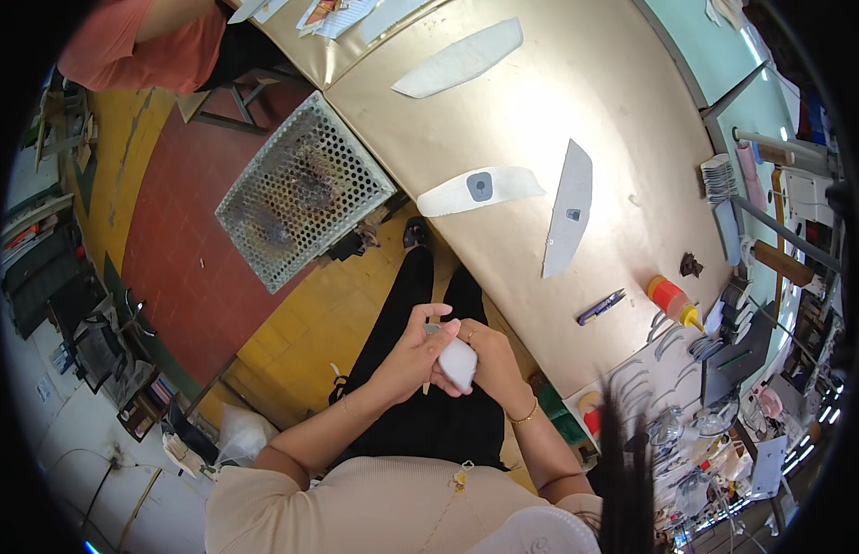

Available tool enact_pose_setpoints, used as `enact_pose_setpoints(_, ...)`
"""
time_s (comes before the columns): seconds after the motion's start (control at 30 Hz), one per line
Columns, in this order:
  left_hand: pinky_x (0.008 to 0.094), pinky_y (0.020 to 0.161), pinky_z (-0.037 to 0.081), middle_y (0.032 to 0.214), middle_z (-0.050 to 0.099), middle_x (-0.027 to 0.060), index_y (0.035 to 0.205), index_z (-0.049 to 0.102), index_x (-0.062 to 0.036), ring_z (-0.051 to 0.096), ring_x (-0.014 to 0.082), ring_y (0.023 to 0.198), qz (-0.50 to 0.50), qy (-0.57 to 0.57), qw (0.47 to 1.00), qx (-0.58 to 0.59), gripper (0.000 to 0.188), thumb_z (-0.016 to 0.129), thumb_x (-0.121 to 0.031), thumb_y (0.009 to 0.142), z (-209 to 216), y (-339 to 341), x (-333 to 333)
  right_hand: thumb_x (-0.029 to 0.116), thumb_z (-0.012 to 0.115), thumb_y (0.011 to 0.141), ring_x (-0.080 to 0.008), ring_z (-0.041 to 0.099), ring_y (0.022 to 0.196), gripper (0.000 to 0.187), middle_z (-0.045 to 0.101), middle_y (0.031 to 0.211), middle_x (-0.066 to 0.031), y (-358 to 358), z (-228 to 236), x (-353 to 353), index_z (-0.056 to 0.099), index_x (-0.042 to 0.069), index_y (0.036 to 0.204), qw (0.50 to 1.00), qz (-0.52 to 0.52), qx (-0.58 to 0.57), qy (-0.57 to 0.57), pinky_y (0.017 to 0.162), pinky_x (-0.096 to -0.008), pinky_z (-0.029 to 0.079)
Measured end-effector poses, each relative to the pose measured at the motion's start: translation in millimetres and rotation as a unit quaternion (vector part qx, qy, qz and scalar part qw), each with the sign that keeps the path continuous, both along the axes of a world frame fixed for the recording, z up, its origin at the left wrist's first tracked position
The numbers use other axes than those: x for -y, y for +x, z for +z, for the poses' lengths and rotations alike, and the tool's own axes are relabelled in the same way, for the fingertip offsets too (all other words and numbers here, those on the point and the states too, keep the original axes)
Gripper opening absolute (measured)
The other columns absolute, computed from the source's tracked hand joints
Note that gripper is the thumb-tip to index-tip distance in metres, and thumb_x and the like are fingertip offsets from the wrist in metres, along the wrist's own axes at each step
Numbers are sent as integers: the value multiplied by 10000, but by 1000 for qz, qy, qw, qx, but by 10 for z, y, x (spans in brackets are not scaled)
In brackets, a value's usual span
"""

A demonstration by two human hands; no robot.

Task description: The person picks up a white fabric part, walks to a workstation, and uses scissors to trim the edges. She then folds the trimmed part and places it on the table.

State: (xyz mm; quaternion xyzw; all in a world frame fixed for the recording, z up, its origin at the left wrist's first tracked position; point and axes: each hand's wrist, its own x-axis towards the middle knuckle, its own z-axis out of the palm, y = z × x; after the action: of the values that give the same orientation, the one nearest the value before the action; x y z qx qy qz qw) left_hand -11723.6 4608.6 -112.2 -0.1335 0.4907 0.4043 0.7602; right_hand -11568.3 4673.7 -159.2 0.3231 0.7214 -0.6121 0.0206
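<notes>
Above my lap, my left hand (pixel 413 355) and my right hand (pixel 489 362) come together around a small white piece (pixel 458 362), bent or folded; its exact kind does not show. The left thumb presses on its upper end, and the right fingers curl around its far side. Ahead on the gold-covered table (pixel 503 268) lie a pale curved panel with a dark grey patch (pixel 480 186), a grey pointed panel with a small dark patch (pixel 570 212), and a plain pale panel (pixel 462 57) farther back.
A perforated metal box (pixel 305 189) stands left of the table. A pen (pixel 600 307) and a red bottle with a yellow cap (pixel 674 300) lie at the table's right, near several curved strips (pixel 628 379). Another person's orange sleeve (pixel 139 51) shows at upper left.
</notes>
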Motion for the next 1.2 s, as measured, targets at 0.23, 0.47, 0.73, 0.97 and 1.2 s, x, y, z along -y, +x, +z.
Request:
enact_pose_setpoints(0.23, 260, 718, 449, 906, 567, 70, 1153, 544, -4, 546, 179, 769, -114, 112, 817, -554, 301, 617, -138, 893, -367, -133, -149, 66, 630, 843, -241, 617, 748, 243, 631, 881, -124, 39, -196, -113, 637, 15, 1081, 989, -107, -16, -101, 702, -295, 480)
enact_pose_setpoints(0.47, 332, 878, 406, 1088, 506, 114, 1183, 558, -18, 479, 237, 1017, -110, 161, 629, -753, 372, 664, -103, 837, -887, -413, -583, 175, 658, 875, -171, 605, 837, 195, 644, 907, -64, 45, -220, -411, 655, 20, 992, 969, -136, -62, -198, 724, -287, 468)
enact_pose_setpoints(0.73, 490, 1055, 296, 1395, 386, 187, 1247, 534, -17, 323, 378, 1321, -254, 283, 486, -787, 473, 665, -196, 830, -1016, 87, -1285, 104, 623, 883, -188, 583, 1000, 255, 609, 1069, -92, 83, -315, -501, 575, -8, 1108, 949, -254, -116, -145, 873, -307, 455)
enact_pose_setpoints(0.97, 476, 1002, 331, 1263, 456, 153, 1126, 596, -43, 404, 337, 1207, -222, 285, 548, -754, 393, 684, -265, 813, -1226, 151, -1118, 86, 606, 883, -246, 480, 1218, 460, 497, 1288, -162, 364, -505, -704, 431, -58, 1283, 915, -346, -164, -130, 1043, -356, 367)
enact_pose_setpoints(1.2, 409, 865, 354, 1024, 504, 100, 982, 627, -67, 457, 297, 969, -251, 217, 617, -714, 217, 693, -180, 809, -1014, 318, -1071, 80, 603, 881, -258, 449, 1256, 495, 463, 1333, -182, 361, -493, -730, 408, -60, 1313, 910, -351, -164, -145, 1063, -369, 346)
